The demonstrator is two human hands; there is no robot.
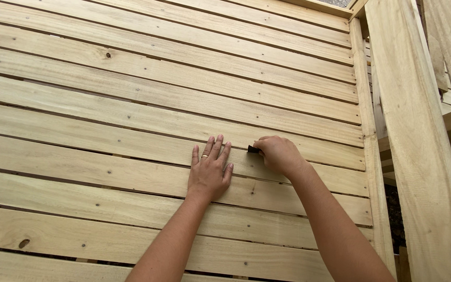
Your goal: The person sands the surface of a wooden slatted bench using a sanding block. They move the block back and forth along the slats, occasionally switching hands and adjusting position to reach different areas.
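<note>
Flat left hand (210, 172), right hand (277, 155) pinching dark piece (253, 149).

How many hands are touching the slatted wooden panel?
2. The left hand lies flat on a slat near the middle; the right hand, just beside it, presses a small dark piece against the wood.

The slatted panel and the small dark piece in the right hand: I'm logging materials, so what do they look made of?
Slatted panel: pale bare wood, seemingly unfinished; grain, knots and nail heads show. Small dark piece pinched in the right hand: black, possibly abrasive paper, too small to tell. Left hand lies flat on a slat.
</note>
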